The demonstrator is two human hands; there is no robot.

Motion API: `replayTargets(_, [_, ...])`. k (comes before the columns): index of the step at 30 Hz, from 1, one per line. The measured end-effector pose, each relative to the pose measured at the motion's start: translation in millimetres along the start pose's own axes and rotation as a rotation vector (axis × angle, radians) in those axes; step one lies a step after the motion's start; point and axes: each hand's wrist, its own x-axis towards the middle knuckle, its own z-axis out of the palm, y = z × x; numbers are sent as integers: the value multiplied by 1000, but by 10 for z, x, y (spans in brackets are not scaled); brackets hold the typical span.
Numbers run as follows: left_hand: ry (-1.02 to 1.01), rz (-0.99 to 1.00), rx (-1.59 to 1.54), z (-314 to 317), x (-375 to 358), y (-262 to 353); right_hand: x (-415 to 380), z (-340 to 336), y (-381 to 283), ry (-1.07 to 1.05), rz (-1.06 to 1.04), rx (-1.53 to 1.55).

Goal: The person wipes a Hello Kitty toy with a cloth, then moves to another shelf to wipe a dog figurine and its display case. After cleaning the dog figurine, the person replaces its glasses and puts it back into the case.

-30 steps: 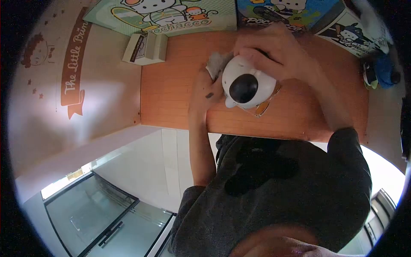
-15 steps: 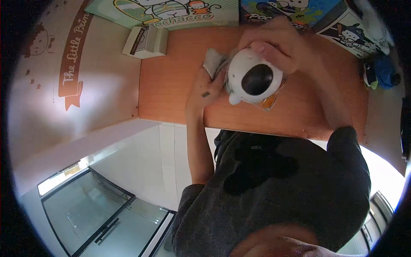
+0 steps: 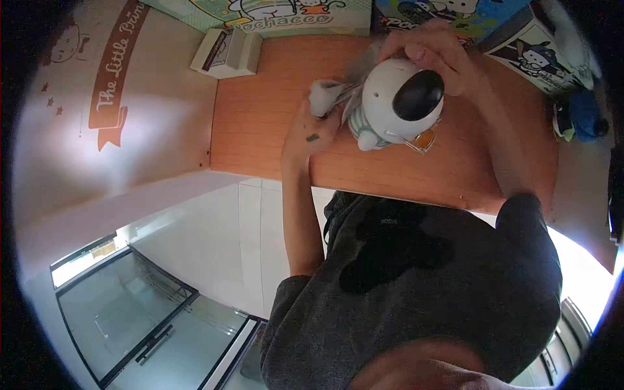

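A white dog figurine (image 3: 383,97) with a large black oval on its head and a green-and-white striped body is tilted over the wooden shelf. Glasses with an orange lens (image 3: 425,139) stick out below its head. My right hand (image 3: 448,55) is closed around the far side of the head, thumb on top. My left hand (image 3: 312,130), with a small dark mark on its back, is closed on a crumpled pale grey cloth (image 3: 323,99). The cloth reaches the figurine's left side, where it is partly blurred. Some of my left fingertips are hidden.
The orange-brown shelf (image 3: 260,130) has a small white box (image 3: 227,55) at its back left. Illustrated boxes (image 3: 292,23) line the back. A black-and-white picture box (image 3: 536,55) and a blue toy (image 3: 582,117) stand on the right. A printed wall (image 3: 71,130) bounds the left.
The figurine has shifted right and slightly up, and turned so more of its striped body shows. My right hand moved with it. The cloth in my left hand looks more stretched toward the figurine.
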Motion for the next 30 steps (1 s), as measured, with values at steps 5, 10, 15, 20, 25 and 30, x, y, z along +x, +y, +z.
replayTargets(5, [-27, 157, -129, 26, 46, -29, 43, 37, -128, -10, -21, -66])
replayTargets(10, [-102, -345, 41, -37, 51, 189, 125, 88, -269, -45, -95, -128])
replayTargets(15, [-6, 48, -75, 87, 10, 40, 109, 89, -251, -23, -88, -121])
replayTargets(20, [94, 61, -257, 150, 56, -103, 85, 77, -208, -24, -65, -86])
replayTargets(25, [-16, 113, -147, 21, 30, -359, 79, 75, -141, -32, -92, -62])
replayTargets(30, [-35, -64, -286, 36, -32, 16, 68, 48, -169, -37, -62, -27])
